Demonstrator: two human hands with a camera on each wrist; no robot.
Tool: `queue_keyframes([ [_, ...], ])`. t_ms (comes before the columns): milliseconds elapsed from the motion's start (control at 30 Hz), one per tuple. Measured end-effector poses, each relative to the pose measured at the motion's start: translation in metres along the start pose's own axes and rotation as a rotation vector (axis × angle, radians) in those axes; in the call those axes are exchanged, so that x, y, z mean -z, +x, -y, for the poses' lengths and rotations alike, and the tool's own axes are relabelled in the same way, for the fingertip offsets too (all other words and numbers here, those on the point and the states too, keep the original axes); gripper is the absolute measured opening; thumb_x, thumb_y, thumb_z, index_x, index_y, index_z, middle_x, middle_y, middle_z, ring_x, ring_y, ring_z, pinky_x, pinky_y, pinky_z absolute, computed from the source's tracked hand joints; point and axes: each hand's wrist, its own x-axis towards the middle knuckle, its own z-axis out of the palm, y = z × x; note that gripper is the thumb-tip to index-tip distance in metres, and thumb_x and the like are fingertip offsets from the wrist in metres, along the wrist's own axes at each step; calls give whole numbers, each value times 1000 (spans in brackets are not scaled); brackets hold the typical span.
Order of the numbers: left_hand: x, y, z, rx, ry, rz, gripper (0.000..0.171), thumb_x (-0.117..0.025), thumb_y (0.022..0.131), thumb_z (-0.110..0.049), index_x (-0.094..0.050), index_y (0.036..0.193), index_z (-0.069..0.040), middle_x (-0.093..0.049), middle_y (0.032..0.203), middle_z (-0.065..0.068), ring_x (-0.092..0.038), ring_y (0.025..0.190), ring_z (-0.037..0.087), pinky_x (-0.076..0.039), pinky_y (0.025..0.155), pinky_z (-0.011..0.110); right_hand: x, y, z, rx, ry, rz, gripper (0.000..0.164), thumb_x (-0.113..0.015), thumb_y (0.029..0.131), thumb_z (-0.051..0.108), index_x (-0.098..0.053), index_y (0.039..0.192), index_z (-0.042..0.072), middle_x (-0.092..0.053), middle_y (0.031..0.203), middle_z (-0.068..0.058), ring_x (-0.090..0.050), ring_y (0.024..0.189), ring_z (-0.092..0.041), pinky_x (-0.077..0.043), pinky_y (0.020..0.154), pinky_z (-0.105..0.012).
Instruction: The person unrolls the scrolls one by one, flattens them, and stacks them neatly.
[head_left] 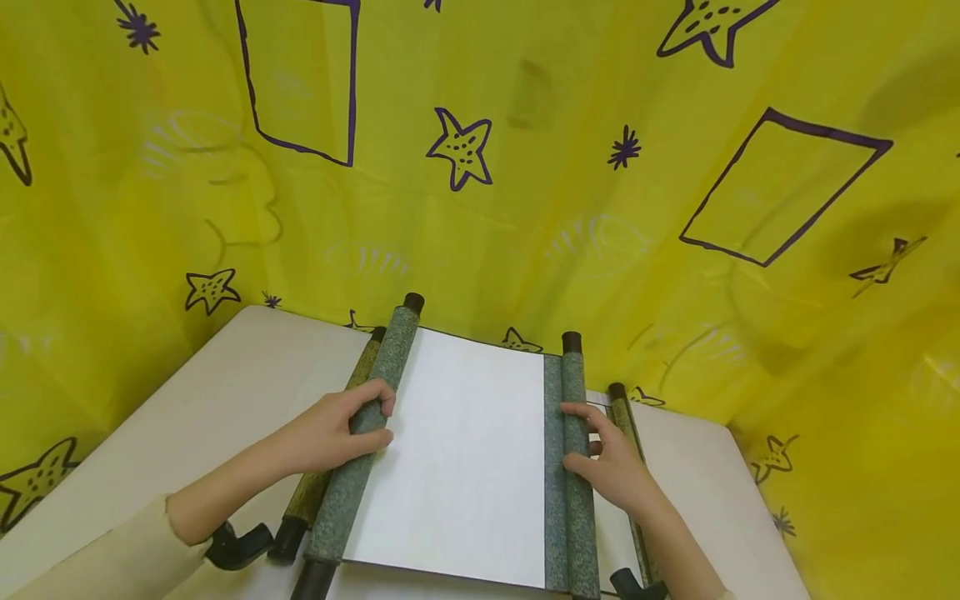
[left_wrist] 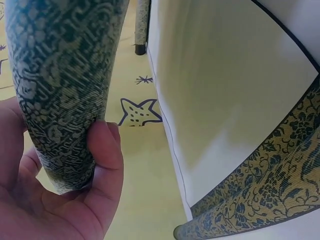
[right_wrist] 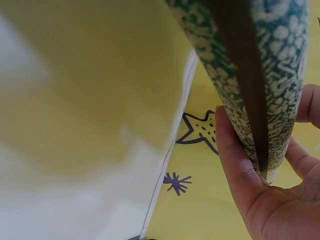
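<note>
A hanging scroll with green patterned fabric rollers is spread between both hands, its white paper [head_left: 465,458] facing up. The left hand [head_left: 330,429] grips the thicker left roll [head_left: 345,508], thumb and fingers wrapped over it. On the other side, the right hand [head_left: 615,467] pinches the slimmer right roller [head_left: 582,533] between thumb and fingers. Behind the green scroll, and partly hidden by it, lies a second scroll with gold and black floral fabric [left_wrist: 270,180], also opened out. Dark knobs cap the rollers' ends, such as the top left knob [head_left: 414,302].
Under the scrolls is a white table [head_left: 247,375]. A yellow curtain [head_left: 375,225] printed with purple stars and frames hangs behind its far edge and around both sides. Black wrist mounts [head_left: 238,546] sit at the wrists.
</note>
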Motion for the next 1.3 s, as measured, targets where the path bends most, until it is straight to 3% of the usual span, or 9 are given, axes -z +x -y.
queue_keyframes([
  [167, 2, -1, -1, -17, 2, 9, 18, -65, 95, -18, -56, 110, -19, -59, 101, 4, -31, 57, 7, -35, 57, 27, 0, -2, -1, -7, -3, 4, 63, -67, 88, 2, -48, 144, 25, -45, 141, -15, -52, 88, -27, -50, 65, -34],
  [267, 2, -2, 1, -15, 10, 17, 16, -65, 94, -16, -58, 109, -18, -60, 107, 4, -32, 56, 6, -36, 58, 27, -1, -2, -2, -1, 0, 4, 63, -67, 88, 2, -48, 144, 25, -46, 140, -15, -52, 86, -27, -51, 64, -34],
  [400, 4, -3, 3, -16, 18, 26, 16, -67, 94, -20, -55, 104, -17, -46, 79, -2, -29, 54, 5, -32, 54, 25, 0, -1, -3, 4, -1, 4, 63, -67, 88, 2, -48, 144, 25, -46, 141, -15, -53, 86, -27, -51, 64, -34],
  [567, 5, -5, 4, -28, 16, 22, 23, -71, 92, -23, -52, 103, -17, -31, 70, -5, -28, 54, 4, -29, 52, 24, 0, -1, -3, 5, 1, 12, 63, -66, 88, 1, -48, 144, 24, -45, 143, -15, -54, 88, -27, -52, 65, -34],
  [733, 7, -4, 4, -12, 30, 32, 20, -66, 92, -15, -60, 111, -18, -42, 72, -4, -31, 53, 5, -36, 54, 25, 0, -1, -3, 6, -5, 12, 63, -66, 88, 1, -48, 144, 24, -46, 140, -15, -53, 85, -26, -52, 64, -33],
  [833, 9, -4, 4, -8, 60, 28, 21, -63, 91, -11, -65, 111, -19, -59, 87, -2, -36, 58, 7, -39, 58, 26, 1, -1, -3, 6, 3, 15, 63, -66, 88, 1, -48, 144, 24, -44, 143, -15, -53, 86, -26, -51, 64, -33],
  [967, 10, -4, 4, -25, 78, 15, 14, -64, 90, -12, -65, 103, -19, -61, 94, -3, -38, 65, 10, -38, 59, 26, 2, -2, -2, 5, 16, 21, 63, -66, 89, 2, -47, 144, 24, -41, 147, -16, -54, 88, -27, -52, 65, -34],
  [1167, 9, -4, 4, -37, 76, 7, 15, -72, 90, -20, -58, 96, -18, -42, 73, -4, -38, 63, 10, -34, 55, 25, 4, -3, -5, 12, 8, 16, 64, -67, 88, 2, -47, 145, 24, -39, 151, -14, -52, 87, -27, -50, 63, -34],
  [1300, 8, -3, 4, -38, 87, 2, 16, -70, 89, -16, -59, 99, -18, -54, 85, -2, -43, 70, 11, -37, 59, 25, 5, -4, -6, 19, 8, 12, 64, -67, 88, 2, -48, 145, 24, -39, 151, -14, -52, 87, -26, -50, 62, -34],
])
